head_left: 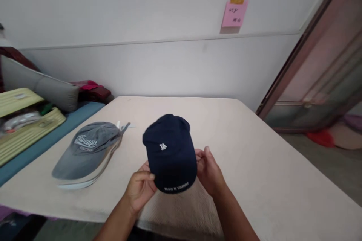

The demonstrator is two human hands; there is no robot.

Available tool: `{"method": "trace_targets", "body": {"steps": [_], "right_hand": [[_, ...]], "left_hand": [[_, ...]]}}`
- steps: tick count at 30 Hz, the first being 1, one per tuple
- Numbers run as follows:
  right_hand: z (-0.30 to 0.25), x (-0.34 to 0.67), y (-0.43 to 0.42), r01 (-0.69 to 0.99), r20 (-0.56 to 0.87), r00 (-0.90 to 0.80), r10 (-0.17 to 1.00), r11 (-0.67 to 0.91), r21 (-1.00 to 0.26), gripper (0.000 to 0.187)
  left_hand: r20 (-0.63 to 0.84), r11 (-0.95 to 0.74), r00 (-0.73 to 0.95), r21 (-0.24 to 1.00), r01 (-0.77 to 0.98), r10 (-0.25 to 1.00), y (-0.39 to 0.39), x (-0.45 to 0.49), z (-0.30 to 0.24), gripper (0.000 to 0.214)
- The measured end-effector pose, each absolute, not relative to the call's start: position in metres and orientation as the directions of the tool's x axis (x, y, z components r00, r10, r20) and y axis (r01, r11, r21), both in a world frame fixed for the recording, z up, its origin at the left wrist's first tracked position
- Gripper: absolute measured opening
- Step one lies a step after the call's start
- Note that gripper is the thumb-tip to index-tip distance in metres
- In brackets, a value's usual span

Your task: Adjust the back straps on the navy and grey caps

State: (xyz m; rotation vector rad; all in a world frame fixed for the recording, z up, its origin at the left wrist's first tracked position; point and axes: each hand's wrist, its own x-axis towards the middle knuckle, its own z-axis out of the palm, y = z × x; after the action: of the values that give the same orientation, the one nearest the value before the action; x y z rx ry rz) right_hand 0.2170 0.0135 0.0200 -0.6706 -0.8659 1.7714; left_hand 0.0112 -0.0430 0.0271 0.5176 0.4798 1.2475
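Note:
A navy blue cap with a small white logo and white lettering on its brim is held just above the cream table, brim towards me. My left hand grips the brim's left edge, fingers curled over it. My right hand pinches the cap's right side. A grey cap with white script lettering lies flat on the table to the left, apart from both hands.
A pink sticky note hangs on the white wall behind. Left of the table are a blue mat, yellow-green bags, a grey cushion and red cloth. A glass door frame stands at right.

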Motion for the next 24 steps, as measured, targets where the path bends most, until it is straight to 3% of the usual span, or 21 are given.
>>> {"method": "trace_targets", "body": {"steps": [5,8,12,17,24], "right_hand": [[0.027,0.263,0.007,-0.620,-0.086,-0.304,0.949,-0.266,-0.739,0.029],[0.022,0.275,-0.005,-0.582,-0.072,-0.384,0.921,-0.302,-0.755,0.030],[0.013,0.272,-0.019,-0.579,-0.073,-0.457,0.886,-0.359,-0.732,0.034],[0.008,0.264,-0.027,-0.539,-0.096,-0.564,0.820,-0.454,-0.710,0.034],[-0.001,0.263,-0.022,-0.585,-0.063,-0.642,0.764,-0.541,-0.604,0.041]], "left_hand": [[-0.196,0.552,0.580,0.636,-0.539,0.791,-0.045,0.044,-0.005,0.055],[-0.210,0.631,0.645,0.561,-0.537,0.735,-0.037,0.039,-0.015,0.039],[-0.190,0.597,0.591,0.490,-0.635,0.784,-0.018,0.026,-0.012,0.030],[-0.117,0.519,0.545,0.519,-0.679,0.830,-0.012,0.016,-0.004,0.022],[-0.010,0.449,0.525,0.534,-0.717,0.851,-0.022,0.018,-0.007,0.032]]}}
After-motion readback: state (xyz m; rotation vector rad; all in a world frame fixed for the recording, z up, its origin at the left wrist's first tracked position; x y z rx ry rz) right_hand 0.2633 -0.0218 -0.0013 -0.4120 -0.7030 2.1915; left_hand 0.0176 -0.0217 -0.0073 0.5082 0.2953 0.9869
